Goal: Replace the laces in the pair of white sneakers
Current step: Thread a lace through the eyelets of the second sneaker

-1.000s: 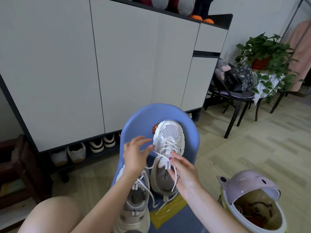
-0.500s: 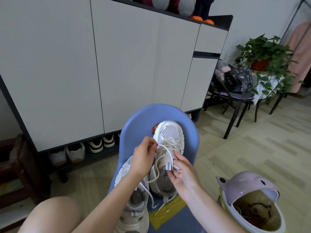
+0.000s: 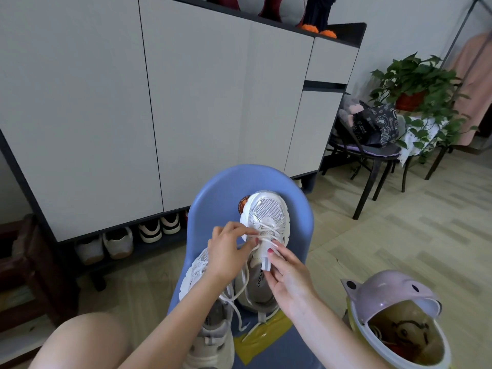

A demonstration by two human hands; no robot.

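Left hand point(image 3: 227, 255) grip pinched flat white lace point(image 3: 269, 231); right hand point(image 3: 288, 274) grip held mesh-toed sneaker point(image 3: 265, 235) tongue on smooth blue chair point(image 3: 221, 193).

White mesh sneaker point(image 3: 267, 213), blue chair point(image 3: 221, 187), lilac bin point(image 3: 394, 288).

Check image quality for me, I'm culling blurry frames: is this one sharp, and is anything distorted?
Head view: hands and white sneaker are reasonably sharp; wide-angle lens bows the cabinet edges; soft, even daylight, no harsh glare.
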